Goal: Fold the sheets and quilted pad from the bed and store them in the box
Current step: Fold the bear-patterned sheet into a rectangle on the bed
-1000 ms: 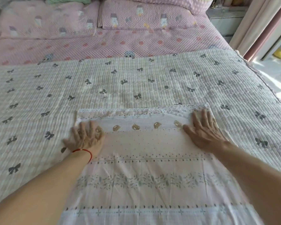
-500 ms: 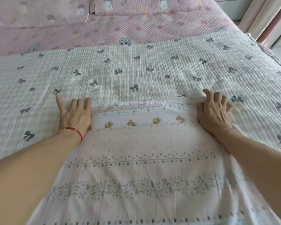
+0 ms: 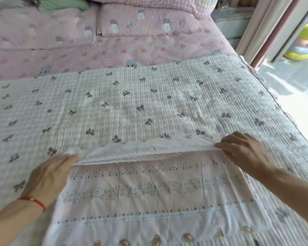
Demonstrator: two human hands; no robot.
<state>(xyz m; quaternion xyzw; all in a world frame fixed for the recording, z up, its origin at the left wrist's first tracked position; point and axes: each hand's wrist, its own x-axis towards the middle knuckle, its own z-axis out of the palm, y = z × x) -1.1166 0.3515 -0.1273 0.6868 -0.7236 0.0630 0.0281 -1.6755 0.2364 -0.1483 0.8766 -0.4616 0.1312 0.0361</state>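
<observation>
Far edge now lifting off the bed, folding back | left hand (image 3: 48, 176) and right hand (image 3: 242, 151) pinching sheet (image 3: 149, 197) corners at 9 and 3 o'clock | quilted pad (image 3: 132, 103) lying unfolded beneath; box unseen.

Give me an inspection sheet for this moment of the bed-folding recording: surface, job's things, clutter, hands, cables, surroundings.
Surface: bed under a pink checked cover, two pink pillows at its head.
Job's things: quilted pad with a bow print lies spread flat; pale printed sheet lies on it, its lace far edge lifted off the pad. No box in view.
Clutter: green cushion behind the pillows.
Hands: left hand grips the sheet's far left corner; right hand pinches the far right corner; red string bracelet on the left wrist.
Cables: nothing seen.
Surroundings: pink curtain at right, colourful toy on the sunlit floor.
</observation>
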